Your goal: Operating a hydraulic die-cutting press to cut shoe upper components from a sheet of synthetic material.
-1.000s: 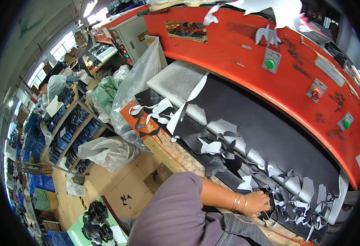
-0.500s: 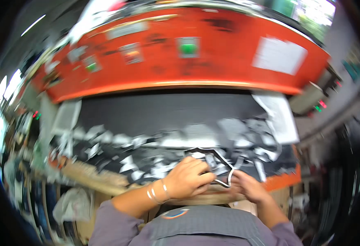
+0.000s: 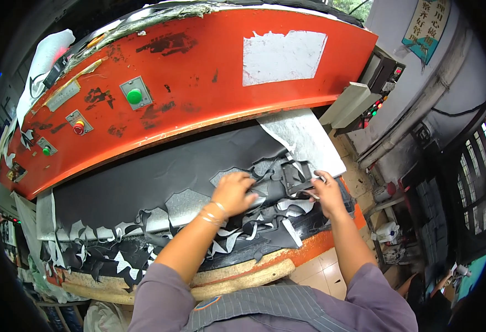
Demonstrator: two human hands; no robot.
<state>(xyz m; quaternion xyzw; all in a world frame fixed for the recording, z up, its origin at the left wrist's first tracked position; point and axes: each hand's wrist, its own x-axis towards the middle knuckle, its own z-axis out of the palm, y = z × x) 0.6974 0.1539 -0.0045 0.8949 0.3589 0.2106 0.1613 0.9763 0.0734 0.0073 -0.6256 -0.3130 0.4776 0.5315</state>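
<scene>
A sheet of black leather-like material (image 3: 160, 166) with a pale backing lies across the press bed, its near edge cut into ragged notches. My left hand (image 3: 233, 193) rests at that cut edge, palm down with fingers apart. At the right end of the sheet, a dark frame-shaped cutting die (image 3: 294, 187) stands over the material. My right hand (image 3: 326, 192) has thumb and fingers closed on the die's right side. Black and pale offcuts (image 3: 248, 227) lie tangled just in front of both hands.
An orange press beam (image 3: 199, 72) spans the far side, with green buttons (image 3: 134, 96) and a red knob (image 3: 79, 127). A control box (image 3: 373, 94) with lit lamps stands at right. The worn wooden front edge (image 3: 243, 276) runs before my body.
My view has swung to the right. The cutting die, held between both hands near the front edge earlier, is now over the sheet's right end. My left hand has opened onto the sheet.
</scene>
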